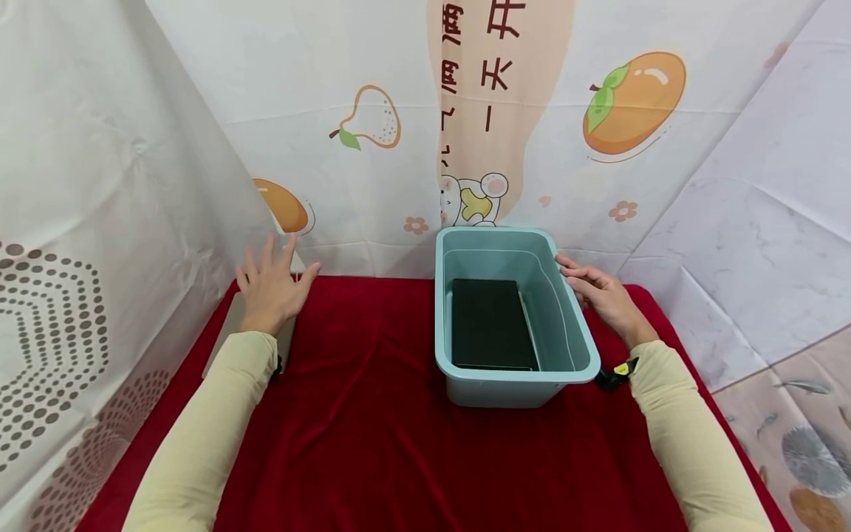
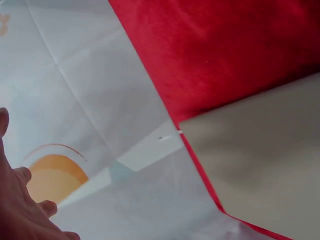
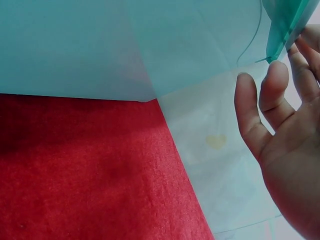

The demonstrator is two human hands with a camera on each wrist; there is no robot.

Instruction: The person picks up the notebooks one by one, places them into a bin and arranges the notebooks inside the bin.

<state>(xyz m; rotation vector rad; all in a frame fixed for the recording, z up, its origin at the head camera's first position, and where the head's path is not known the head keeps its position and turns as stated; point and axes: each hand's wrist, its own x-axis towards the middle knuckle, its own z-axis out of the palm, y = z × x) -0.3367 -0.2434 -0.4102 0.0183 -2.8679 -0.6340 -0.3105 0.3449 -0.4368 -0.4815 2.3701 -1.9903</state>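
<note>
My left hand (image 1: 269, 292) is spread, fingers and thumb apart, over a flat grey slab (image 1: 287, 346) that looks like a closed laptop. In the left wrist view that slab (image 2: 255, 155) shows a smooth surface and one corner at the table edge; the fingers (image 2: 22, 200) appear at lower left. My right hand (image 1: 601, 295) rests its fingertips by the right rim of a light blue plastic bin (image 1: 518, 378), fingers fairly straight. The right wrist view has the hand (image 3: 295, 145) beside the bin wall (image 3: 75, 50). A black flat rectangular object (image 1: 492, 325) lies inside the bin.
Dark red cloth (image 1: 372, 443) covers the table. Printed curtains (image 1: 332, 185) hang behind and along both sides, close to the table edges. A pale edge of something shows beside the black object in the bin; its kind is hidden.
</note>
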